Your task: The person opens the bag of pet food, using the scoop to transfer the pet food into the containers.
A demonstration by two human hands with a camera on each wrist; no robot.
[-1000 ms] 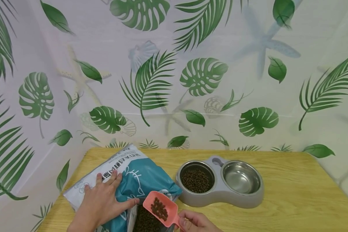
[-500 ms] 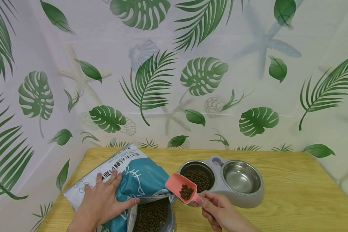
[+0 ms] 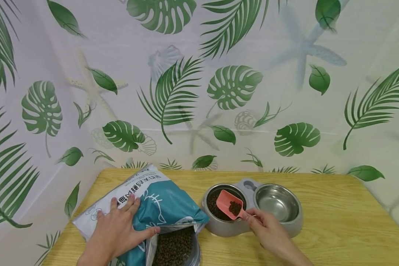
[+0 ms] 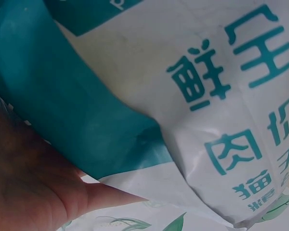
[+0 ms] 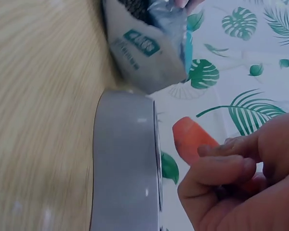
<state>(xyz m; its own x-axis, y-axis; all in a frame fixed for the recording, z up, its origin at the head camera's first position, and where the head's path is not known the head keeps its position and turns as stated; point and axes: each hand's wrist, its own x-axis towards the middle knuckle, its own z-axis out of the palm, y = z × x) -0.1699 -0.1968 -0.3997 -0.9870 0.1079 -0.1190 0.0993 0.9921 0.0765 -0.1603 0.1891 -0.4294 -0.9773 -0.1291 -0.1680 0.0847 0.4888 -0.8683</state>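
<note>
Scoop (image 3: 226, 204), gripped in our right hand (image 3: 267, 229), the nearer one, while our left hand (image 3: 119, 229) rests fingers spread on the bag (image 3: 169, 203), points lengthwise leftward and away from us, carrying kibble (image 3: 234, 208) above the left bowl (image 3: 207, 193).

One left hand (image 3: 118, 231) and one right hand (image 3: 267, 229) make two hands in all. There are also one bag (image 3: 171, 203), one scoop (image 3: 223, 205), two metal bowls (image 3: 276, 205), one bowl stand (image 3: 224, 229), three lots of brown kibble (image 3: 174, 246) and one surface (image 3: 339, 218).
</note>
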